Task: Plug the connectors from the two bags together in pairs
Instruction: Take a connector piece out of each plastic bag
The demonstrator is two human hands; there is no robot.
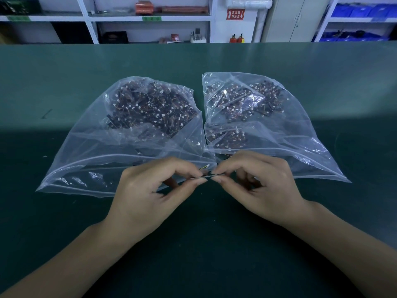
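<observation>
Connectors point(208, 176): one pair pinched between left hand point(150, 190) and right hand point(255, 186), mating; both bags point(129, 130) full, nearly all left.

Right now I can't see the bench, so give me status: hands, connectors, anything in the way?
Left hand and right hand pinching one small connector piece between them. Both bags open, full. Nothing blocking.

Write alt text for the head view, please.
Both hands, left hand and right hand, pinch a small wired connector pair between fingertips above a green table. Behind lie two clear bags full of connectors.
</observation>
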